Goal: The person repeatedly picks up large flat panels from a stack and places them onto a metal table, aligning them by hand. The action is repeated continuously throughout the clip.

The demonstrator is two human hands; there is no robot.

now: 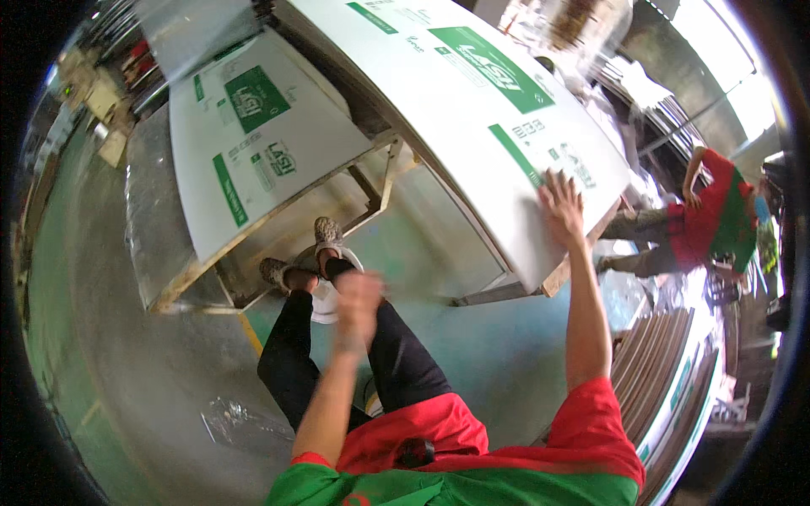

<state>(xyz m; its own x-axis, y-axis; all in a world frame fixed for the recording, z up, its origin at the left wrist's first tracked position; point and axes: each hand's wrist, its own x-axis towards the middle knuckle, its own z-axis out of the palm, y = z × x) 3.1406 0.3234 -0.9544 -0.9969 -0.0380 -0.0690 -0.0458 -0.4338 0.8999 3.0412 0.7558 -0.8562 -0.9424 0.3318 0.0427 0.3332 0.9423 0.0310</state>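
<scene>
My right hand [563,204] lies flat with fingers spread on the near right corner of a large white board [447,126] printed in green. The board rests raised on a wooden frame [553,278]. My left hand [359,299] is in front of my legs, away from the board. Motion smears its fingers, and I cannot make out anything in them. To the left, a second white board [198,143] with green print lies lower, on a metal stand [198,270].
A white round object [326,308] is by my feet. Several boards [654,354] stand stacked at the lower right. At the right a co-worker [713,211] in red and green stands beside the large board. Crumpled clear plastic [240,422] lies on the floor at the lower left.
</scene>
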